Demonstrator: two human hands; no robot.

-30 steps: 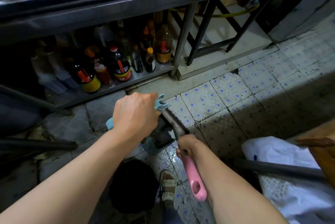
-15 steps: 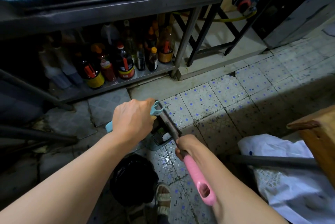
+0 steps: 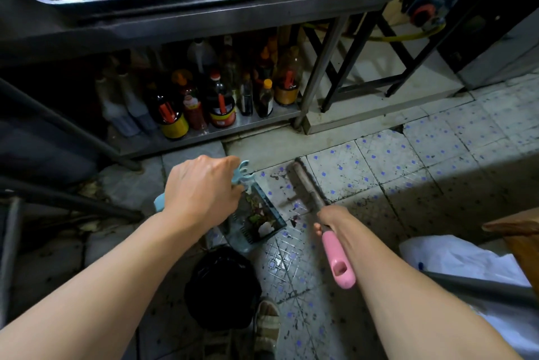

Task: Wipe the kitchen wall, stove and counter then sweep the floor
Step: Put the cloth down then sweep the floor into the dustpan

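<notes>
Your left hand (image 3: 201,190) holds the dustpan (image 3: 256,221) on the floor (image 3: 408,173), left of the broom (image 3: 309,184) in your right hand (image 3: 331,218); bottles (image 3: 215,97) stand behind, under the counter (image 3: 291,7); a bin (image 3: 223,286) sits nearer you.

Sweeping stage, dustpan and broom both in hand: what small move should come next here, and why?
Probably a short pull of the broom toward the dustpan. The right hand holds the pink-handled broom with its head on the tiles beside the pan's open mouth, and dark scraps lie on the floor between them. The left hand grips the pan's handle, and the pan already holds debris.
</notes>
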